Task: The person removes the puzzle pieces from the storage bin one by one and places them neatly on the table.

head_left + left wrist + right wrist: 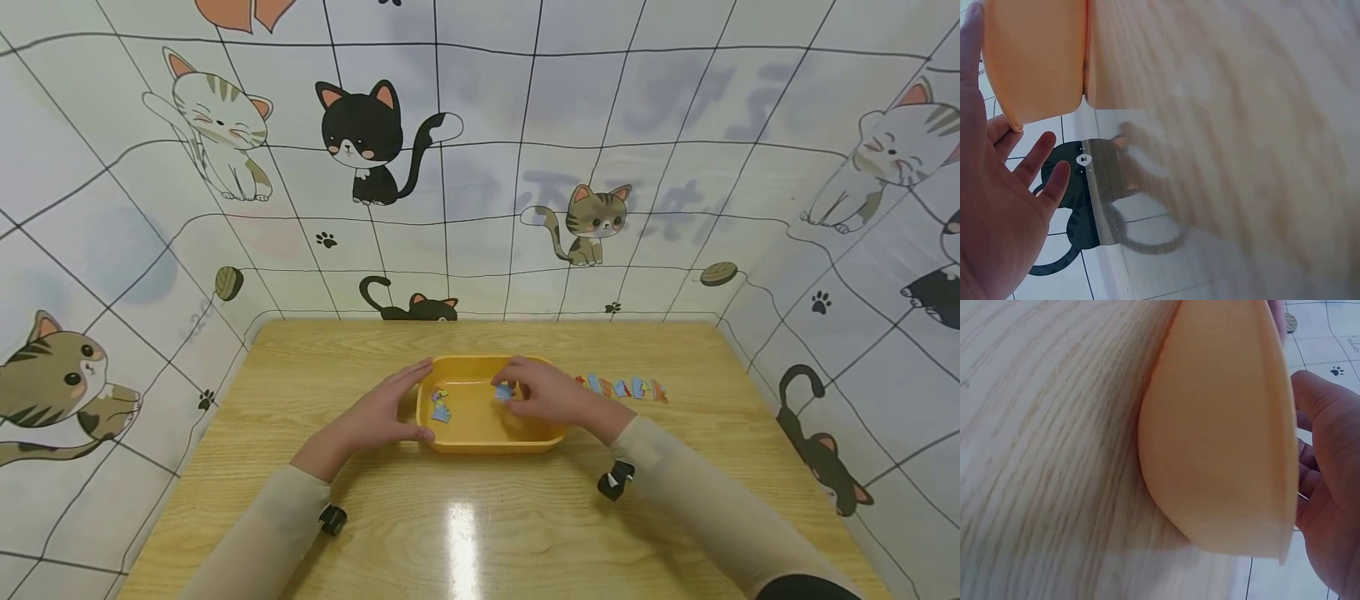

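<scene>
A shallow yellow tray [487, 447] lies on the table, its side wall [1216, 437] large in the right wrist view. My left hand [380, 411] is at the tray's left end, thumb near the front corner, fingers stretched toward the back corner. In the left wrist view, fingertips of the left hand [1004, 187] touch the tray's edge [1035, 62]. My right hand [551, 392] reaches over the tray's right side and pinches a small light-blue piece [504, 391] between thumb and fingers. Several small colourful flat pieces [441, 412] lie inside the tray at the left.
Right of the tray, a row of several small blue, orange and red pieces [621, 387] lies on the wooden table [360, 517], partly behind my right hand. White walls [480, 183] with cat drawings and grid lines stand at the back and both sides.
</scene>
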Action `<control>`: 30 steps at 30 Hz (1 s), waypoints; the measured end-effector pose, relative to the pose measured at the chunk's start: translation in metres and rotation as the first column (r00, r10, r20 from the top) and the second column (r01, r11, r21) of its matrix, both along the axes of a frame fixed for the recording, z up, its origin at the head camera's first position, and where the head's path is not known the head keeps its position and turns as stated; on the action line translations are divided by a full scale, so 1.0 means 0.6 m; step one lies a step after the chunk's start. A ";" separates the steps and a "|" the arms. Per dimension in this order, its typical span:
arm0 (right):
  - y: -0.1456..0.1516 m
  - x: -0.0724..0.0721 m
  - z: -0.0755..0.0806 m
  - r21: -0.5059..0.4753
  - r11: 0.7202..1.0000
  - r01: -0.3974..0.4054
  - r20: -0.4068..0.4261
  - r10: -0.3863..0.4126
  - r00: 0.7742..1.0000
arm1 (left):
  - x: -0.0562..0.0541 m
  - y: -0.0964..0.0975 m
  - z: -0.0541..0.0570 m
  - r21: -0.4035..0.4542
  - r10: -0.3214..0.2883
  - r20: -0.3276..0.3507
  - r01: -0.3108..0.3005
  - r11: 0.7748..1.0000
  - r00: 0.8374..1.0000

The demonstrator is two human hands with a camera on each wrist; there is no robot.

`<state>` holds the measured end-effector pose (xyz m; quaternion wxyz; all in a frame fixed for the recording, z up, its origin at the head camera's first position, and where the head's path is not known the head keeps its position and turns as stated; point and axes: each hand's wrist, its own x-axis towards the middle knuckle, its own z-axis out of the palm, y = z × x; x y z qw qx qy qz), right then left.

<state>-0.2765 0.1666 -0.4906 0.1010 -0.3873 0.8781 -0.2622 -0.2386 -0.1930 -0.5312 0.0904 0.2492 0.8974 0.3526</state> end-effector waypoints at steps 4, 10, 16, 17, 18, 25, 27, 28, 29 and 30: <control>0.015 0.001 0.006 -0.013 1.000 0.017 -0.017 -0.017 1.000 | -0.001 -0.001 0.001 0.006 -0.007 -0.002 0.007 1.000 1.000; 0.037 0.010 0.019 -0.020 0.999 0.048 -0.044 -0.049 0.998 | -0.002 -0.001 0.002 0.014 -0.018 -0.008 0.018 1.000 1.000; 0.061 0.018 0.023 -0.036 0.996 0.077 -0.073 -0.080 0.994 | -0.002 -0.001 0.001 0.018 -0.015 -0.016 0.016 1.000 1.000; 0.066 0.018 0.022 -0.042 0.996 0.081 -0.079 -0.084 0.993 | -0.002 -0.002 0.001 0.018 -0.017 -0.017 0.017 1.000 1.000; 0.071 0.019 0.022 -0.046 0.995 0.089 -0.082 -0.092 0.992 | -0.002 -0.002 0.000 0.017 -0.018 -0.018 0.018 1.000 1.000; 0.101 0.024 0.023 -0.062 0.988 0.141 -0.101 -0.147 0.984 | -0.001 -0.002 0.000 0.010 -0.018 -0.016 0.018 1.000 1.000; 0.108 0.025 0.025 -0.066 0.986 0.154 -0.100 -0.160 0.982 | -0.001 -0.003 0.000 0.008 -0.015 -0.013 0.015 1.000 1.000; 0.112 0.026 0.026 -0.068 0.985 0.161 -0.100 -0.168 0.981 | -0.001 -0.003 0.000 0.008 -0.015 -0.015 0.015 1.000 1.000; 0.116 0.026 0.026 -0.071 0.983 0.168 -0.102 -0.175 0.979 | -0.001 -0.003 0.000 0.008 -0.015 -0.016 0.016 1.000 1.000; 0.119 0.026 0.027 -0.077 0.982 0.173 -0.105 -0.180 0.978 | -0.001 -0.003 0.001 0.009 -0.016 -0.014 0.016 1.000 1.000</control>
